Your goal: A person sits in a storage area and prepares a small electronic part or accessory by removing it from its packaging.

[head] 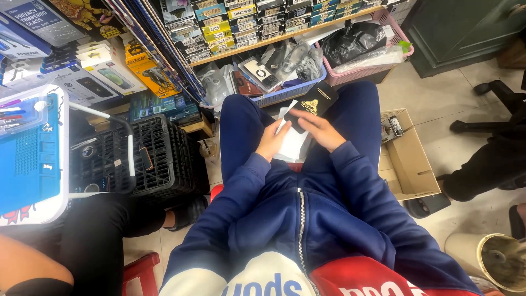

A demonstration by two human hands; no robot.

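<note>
From the head camera, I would keep the white sleeve (293, 143) flat on the lap and let the left hand (272, 140) pinch its edge firmly while the right hand (319, 130), fingers closed on the black packet (313, 102), slides it straight, I think. The packet is slim, black, with a gold emblem, between the knees over the blue trousers (239, 131).

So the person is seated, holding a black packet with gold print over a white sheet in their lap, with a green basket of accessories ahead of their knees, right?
Not quite: the basket ahead of the knees is blue, not green, as the head view shows. The rest holds: both hands, left and right, hold the black packet over the white sheet.
</note>
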